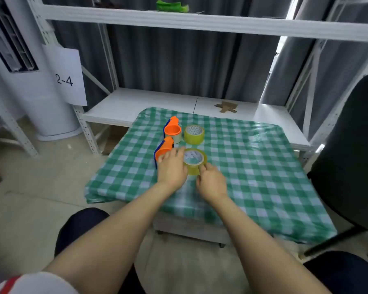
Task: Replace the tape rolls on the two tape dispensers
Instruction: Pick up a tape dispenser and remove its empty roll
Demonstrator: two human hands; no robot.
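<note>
Pinching the near tape roll (192, 169), the right hand (211, 183) was shown; the left hand (172, 168) was laid flat across the near dispenser (164, 148), which might be knocked over.

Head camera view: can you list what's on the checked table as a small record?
Table: green checked cloth
Dispensers: two orange, near dispenser and far dispenser, at left
Rolls: near yellow roll, far yellow roll, beside them
Left hand: over the near dispenser, grip unclear
Right hand: fingers pinch the near yellow roll
</note>
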